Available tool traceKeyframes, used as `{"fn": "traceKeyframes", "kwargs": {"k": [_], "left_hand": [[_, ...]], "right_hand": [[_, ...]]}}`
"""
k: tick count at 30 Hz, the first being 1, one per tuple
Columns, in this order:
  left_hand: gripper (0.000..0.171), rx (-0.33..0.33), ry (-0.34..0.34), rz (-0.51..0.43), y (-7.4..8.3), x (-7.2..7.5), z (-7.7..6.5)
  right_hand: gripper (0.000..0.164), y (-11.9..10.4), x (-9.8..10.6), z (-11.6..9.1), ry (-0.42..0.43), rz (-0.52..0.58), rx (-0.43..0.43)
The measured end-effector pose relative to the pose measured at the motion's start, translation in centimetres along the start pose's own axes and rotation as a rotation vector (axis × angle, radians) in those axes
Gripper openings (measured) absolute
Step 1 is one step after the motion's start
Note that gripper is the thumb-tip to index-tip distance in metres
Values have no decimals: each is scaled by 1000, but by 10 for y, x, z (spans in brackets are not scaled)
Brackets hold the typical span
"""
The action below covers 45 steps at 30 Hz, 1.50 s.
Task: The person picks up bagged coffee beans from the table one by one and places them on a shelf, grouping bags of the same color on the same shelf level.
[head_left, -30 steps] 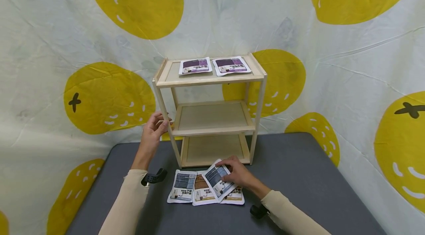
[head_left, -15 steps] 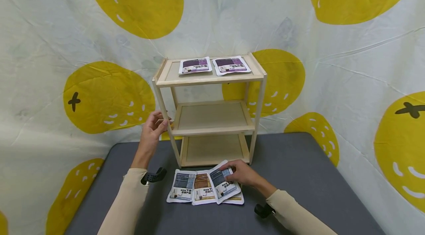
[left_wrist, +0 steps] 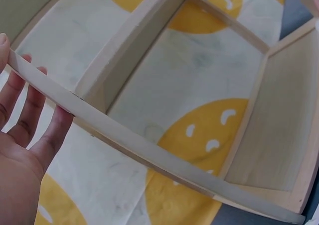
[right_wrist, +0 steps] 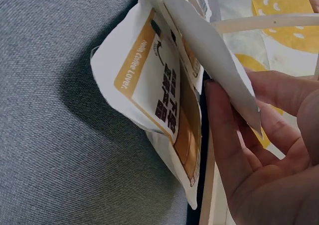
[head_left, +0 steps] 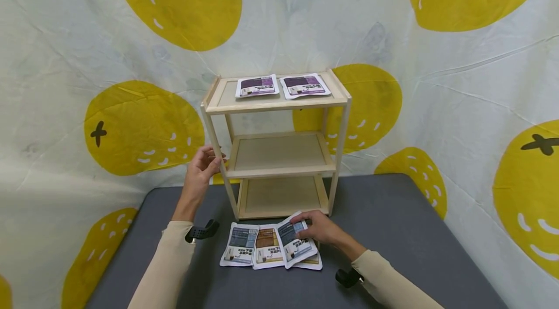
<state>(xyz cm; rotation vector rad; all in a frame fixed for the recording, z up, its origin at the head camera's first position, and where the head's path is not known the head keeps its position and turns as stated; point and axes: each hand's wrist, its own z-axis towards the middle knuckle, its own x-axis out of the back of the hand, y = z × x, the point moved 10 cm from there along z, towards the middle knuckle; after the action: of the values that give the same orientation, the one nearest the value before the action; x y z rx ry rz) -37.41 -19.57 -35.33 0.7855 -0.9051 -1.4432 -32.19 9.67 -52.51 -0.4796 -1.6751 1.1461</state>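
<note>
1. Held pouch (head_left: 295,247): flat and white-edged, with a slate-blue label above a pale panel of dark print; it lies at lower centre of the head view, slightly tilted, and appears almost edge-on in the right wrist view.
2. Right hand (head_left: 320,229): thumb and fingers nearly closed, pinching the held pouch near its upper right edge.
3. Left hand (head_left: 199,175): left of centre, thumb and fingers on opposite sides of an upright of the wooden rack (head_left: 279,173), gripping it.
4. Neighbouring pouches, lower centre, on the dark grey table (head_left: 380,236): blue-labelled pouch (head_left: 239,245) at left, brown-labelled pouch (head_left: 267,249) in the middle, and amber-labelled pouch (head_left: 311,264), partly hidden by the held pouch.
</note>
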Motion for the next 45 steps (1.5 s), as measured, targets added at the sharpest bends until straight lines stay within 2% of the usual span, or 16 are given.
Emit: {"fn": "traceKeyframes", "kwargs": {"k": [9,19,32,41,45], "left_hand": [[40,-5,-7,14,-1,-1,0],[41,-10,-12,13,-1,-1,0],[41,5,3,37,-2,0,-1],[41,9,3,36,-3,0,-1],[42,11,-6,34,-3,0,0]], "right_hand": [[37,-5,6,-6,5,67,-24],[38,-15,10,-10,-11,130,6],[39,-30,22,-14,0,140,32],[41,-42,27,-19,-40,280,25],[42,-51,31,-20,-47,289,41]]}}
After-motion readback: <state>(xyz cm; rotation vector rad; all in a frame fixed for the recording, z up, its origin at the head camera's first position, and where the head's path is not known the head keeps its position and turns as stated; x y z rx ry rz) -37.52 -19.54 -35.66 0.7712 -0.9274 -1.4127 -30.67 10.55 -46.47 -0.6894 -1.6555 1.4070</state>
